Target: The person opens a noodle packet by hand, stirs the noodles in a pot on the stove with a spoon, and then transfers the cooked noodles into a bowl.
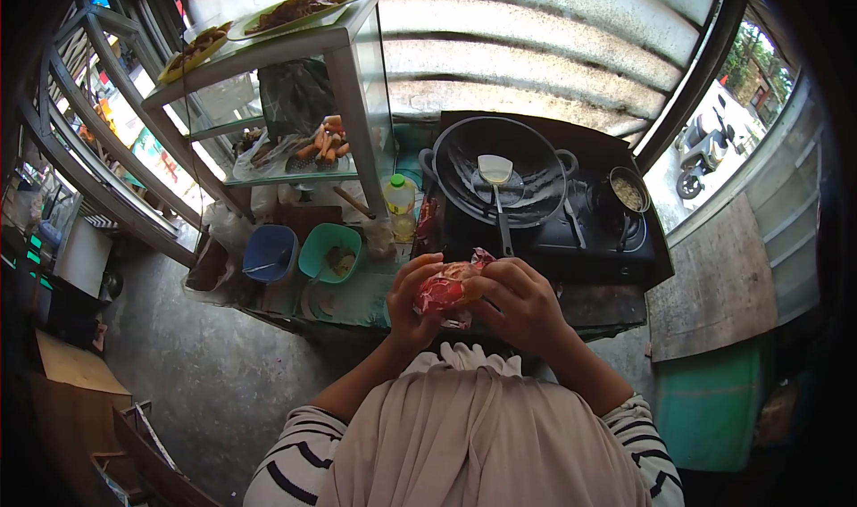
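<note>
**Red packet held in both hands at a street cooking stall**

Left hand (412, 297): fingers curled round the left end of a red packet (444, 290). Right hand (520, 303): closed over the packet's right end, fingertips pinching its top edge. Packet: crumpled, held between the hands above the counter edge, at centre of view.

At 12 o'clock of the hands: black wok (500, 172) on a stove (571, 239), with a ladle (496, 181) resting in it. At 1 o'clock: small pot (628, 191). At 11 o'clock: yellow-capped bottle (399, 202). At 10 o'clock: green bowl (328, 251), blue bowl (270, 253), glass display case (286, 96).
</note>
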The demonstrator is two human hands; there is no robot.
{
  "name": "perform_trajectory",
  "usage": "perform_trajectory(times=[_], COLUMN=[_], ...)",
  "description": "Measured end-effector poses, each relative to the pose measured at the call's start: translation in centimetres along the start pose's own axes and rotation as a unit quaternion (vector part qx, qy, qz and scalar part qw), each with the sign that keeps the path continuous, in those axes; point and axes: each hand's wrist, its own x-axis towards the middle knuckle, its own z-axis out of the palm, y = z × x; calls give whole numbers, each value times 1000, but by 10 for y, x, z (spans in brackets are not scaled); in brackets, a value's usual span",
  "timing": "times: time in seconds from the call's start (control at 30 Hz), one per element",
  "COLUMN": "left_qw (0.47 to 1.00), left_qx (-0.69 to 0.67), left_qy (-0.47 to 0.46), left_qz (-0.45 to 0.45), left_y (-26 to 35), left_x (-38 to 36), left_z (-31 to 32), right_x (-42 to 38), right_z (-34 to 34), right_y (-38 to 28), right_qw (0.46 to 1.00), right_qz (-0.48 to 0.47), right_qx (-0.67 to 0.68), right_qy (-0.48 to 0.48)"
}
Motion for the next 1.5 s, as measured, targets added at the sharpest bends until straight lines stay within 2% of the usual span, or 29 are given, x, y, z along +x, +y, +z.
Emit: perform_trajectory(times=[0.07, 0.1, 0.2, 0.23, 0.27, 0.3, 0.37, 0.43, 0.5, 0.57, 0.6, 0.67, 0.7, 0.77, 0.9, 0.97, 1.03, 1.1, 1.17, 1.2, 1.23, 1.27, 1.3, 1.37, 1.5], left_qw=[993, 993, 999, 988, 949, 949, 914, 916, 917, 957, 957, 995, 995, 979, 983, 989, 990, 991, 987, 987, 984, 978, 979, 955, 946], left_qx=[112, 112, 40, -93, -223, -224, -316, -301, -285, -240, -240, -49, -50, 132, 112, -7, 22, 51, 73, 72, 52, 32, 32, 10, 7], left_qy=[16, 16, 36, 101, 162, 162, 163, 163, 162, 55, 55, -85, -85, -155, -130, -105, -98, -93, -114, -114, -123, -132, -133, -173, -204], left_qz=[30, 30, 2, -76, -150, -149, -197, -211, -226, -153, -152, -14, -13, -11, -70, -104, -94, -84, -83, -82, -119, -156, -154, -239, -253], left_y=[1, 4, 11, 11, 10, 10, 7, 1, 1, 5, 2, -5, -4, -2, -11, -18, -10, -9, -14, -11, -7, -4, -5, -8, -6], left_x=[-1, 1, 5, 5, 5, 6, 4, 0, 1, 13, 15, 17, 18, 18, 8, 2, 7, 7, 5, 5, 4, 2, 1, -3, -5], left_z=[-2, -1, 6, 10, 12, 10, 5, 4, 2, 0, -2, -9, -11, -14, -20, -20, -18, -17, -17, -17, -16, -15, -16, -21, -25], right_x=[-3, -5, -4, -3, -3, -2, -2, -4, 0, 1, 1, 2, 3, 5, 14, 18, 22, 25, 27, 26, 25, 26, 27, 27, 23], right_z=[-2, -2, 2, 2, 2, 2, 3, 4, 0, -1, -2, -2, 0, 2, -5, -10, -13, -14, -15, -14, -14, -14, -15, -15, -14], right_y=[3, 8, 9, 8, 8, 7, 8, 14, 13, 12, 12, 12, 11, 7, -7, -11, -11, -10, -8, -5, -3, 0, 4, 7, 5], right_qw=[1000, 999, 996, 996, 995, 997, 997, 995, 997, 999, 1000, 1000, 999, 997, 994, 990, 996, 992, 987, 984, 978, 978, 977, 976, 979], right_qz=[-12, -31, -44, -37, -38, -32, -28, -58, -40, -21, 3, 26, 47, 68, 87, 90, 18, 12, 4, 26, 48, 48, 54, 59, 34], right_qx=[-9, -42, -76, -80, -81, -68, -55, -79, -61, -43, -21, 0, 12, 24, -14, -26, -34, -61, -89, -47, -5, -7, 6, 18, -49], right_qy=[-9, -2, 18, 32, 32, 35, 37, 12, 14, 16, 16, 15, 18, 20, -70, -103, -86, -110, -132, -168, -202, -201, -205, -208, -193])
